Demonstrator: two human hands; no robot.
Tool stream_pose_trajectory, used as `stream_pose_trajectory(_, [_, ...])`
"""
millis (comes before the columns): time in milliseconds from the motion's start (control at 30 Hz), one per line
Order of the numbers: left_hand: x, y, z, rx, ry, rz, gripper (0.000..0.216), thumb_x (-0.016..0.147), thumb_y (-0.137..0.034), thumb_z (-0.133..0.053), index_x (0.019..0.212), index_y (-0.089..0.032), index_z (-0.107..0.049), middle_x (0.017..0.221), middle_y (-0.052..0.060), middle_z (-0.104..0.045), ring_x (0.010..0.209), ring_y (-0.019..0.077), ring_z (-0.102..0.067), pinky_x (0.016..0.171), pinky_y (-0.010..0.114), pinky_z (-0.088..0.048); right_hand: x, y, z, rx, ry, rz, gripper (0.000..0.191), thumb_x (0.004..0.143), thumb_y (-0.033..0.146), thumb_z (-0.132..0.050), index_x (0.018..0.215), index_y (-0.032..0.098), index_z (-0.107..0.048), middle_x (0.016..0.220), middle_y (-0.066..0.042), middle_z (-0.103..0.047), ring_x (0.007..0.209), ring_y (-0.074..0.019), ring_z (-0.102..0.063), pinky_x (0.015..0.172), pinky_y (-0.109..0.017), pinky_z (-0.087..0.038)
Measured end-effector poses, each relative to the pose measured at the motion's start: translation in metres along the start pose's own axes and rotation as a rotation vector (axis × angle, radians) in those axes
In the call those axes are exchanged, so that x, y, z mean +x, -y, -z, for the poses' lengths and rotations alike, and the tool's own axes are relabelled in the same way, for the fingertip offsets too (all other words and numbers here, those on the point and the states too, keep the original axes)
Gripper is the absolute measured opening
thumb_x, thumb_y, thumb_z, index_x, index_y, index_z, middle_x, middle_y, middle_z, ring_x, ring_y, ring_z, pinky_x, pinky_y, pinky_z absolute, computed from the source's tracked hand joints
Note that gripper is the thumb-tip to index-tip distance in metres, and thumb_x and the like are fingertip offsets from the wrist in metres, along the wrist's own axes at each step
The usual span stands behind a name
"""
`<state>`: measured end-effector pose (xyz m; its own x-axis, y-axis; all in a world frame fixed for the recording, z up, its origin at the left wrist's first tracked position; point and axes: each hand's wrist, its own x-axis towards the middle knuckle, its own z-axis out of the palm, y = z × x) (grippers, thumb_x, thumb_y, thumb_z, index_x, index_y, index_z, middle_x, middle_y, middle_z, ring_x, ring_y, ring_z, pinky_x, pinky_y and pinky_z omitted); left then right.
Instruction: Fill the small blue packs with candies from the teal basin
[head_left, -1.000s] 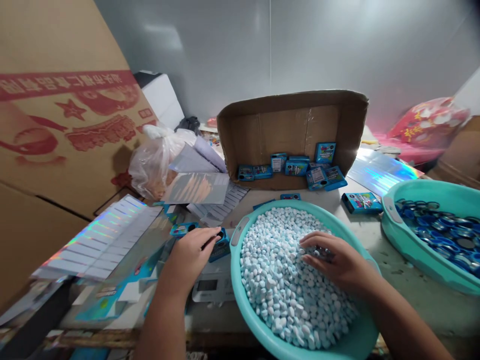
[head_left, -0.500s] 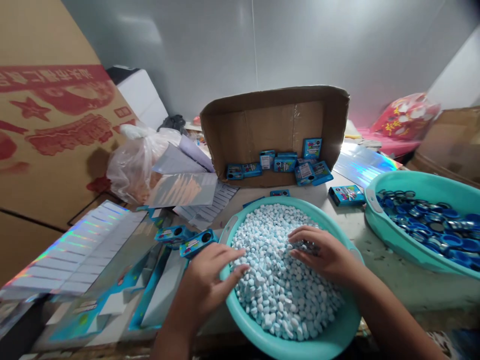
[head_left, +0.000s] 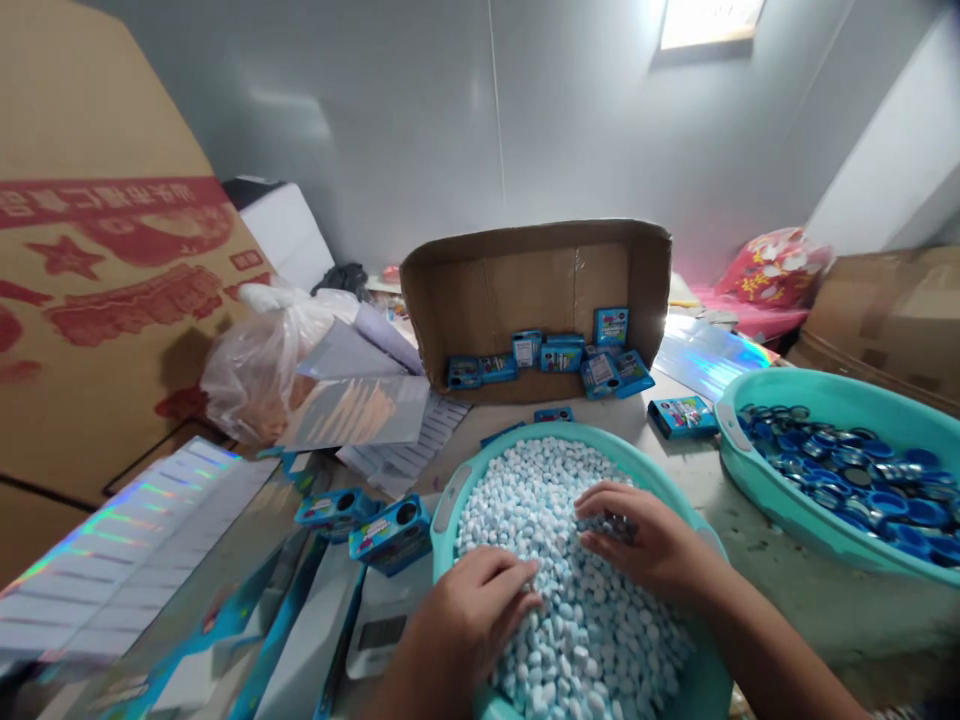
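Both my hands rest in a teal basin (head_left: 450, 495) heaped with small white and pale-blue candies (head_left: 525, 480). My left hand (head_left: 469, 615) lies at the basin's near left, fingers curled down into the candies. My right hand (head_left: 641, 540) sits in the middle right, fingers bent around a small object I cannot make out. Two small blue boxes with round holes (head_left: 390, 530) lie just left of the basin on a white scale (head_left: 379, 625).
A second teal basin (head_left: 795, 500) of blue caps stands at the right. Behind is an open cardboard box (head_left: 536, 290) holding several blue packs, one pack (head_left: 681, 415) lying loose. Holographic sheets (head_left: 127, 530), a plastic bag (head_left: 259, 365) and a big carton (head_left: 97, 290) crowd the left.
My left hand let go of the blue box on the scale and moved right into the candies. My right hand stayed in place. The camera tilted upward.
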<state>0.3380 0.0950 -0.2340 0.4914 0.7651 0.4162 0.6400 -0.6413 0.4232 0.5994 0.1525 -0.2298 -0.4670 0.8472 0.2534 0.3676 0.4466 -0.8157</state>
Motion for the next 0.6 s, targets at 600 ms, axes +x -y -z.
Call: stream_pose_trajectory(600, [-0.012,0.097,0.092,0.172,0.002,0.425,0.042,0.095,-0.055,-0.051,0.103,-0.025,-0.078,0.097,0.005,-0.075,0.09,0.0217,-0.072,0.083,0.033,-0.055,0.0,-0.006,0.0,0.023,-0.002,0.027,0.008,0.092,0.027,-0.065,0.1,0.027,-0.068,0.104,-0.007,-0.07,0.099,-0.0262,-0.067,0.087,-0.042,-0.055])
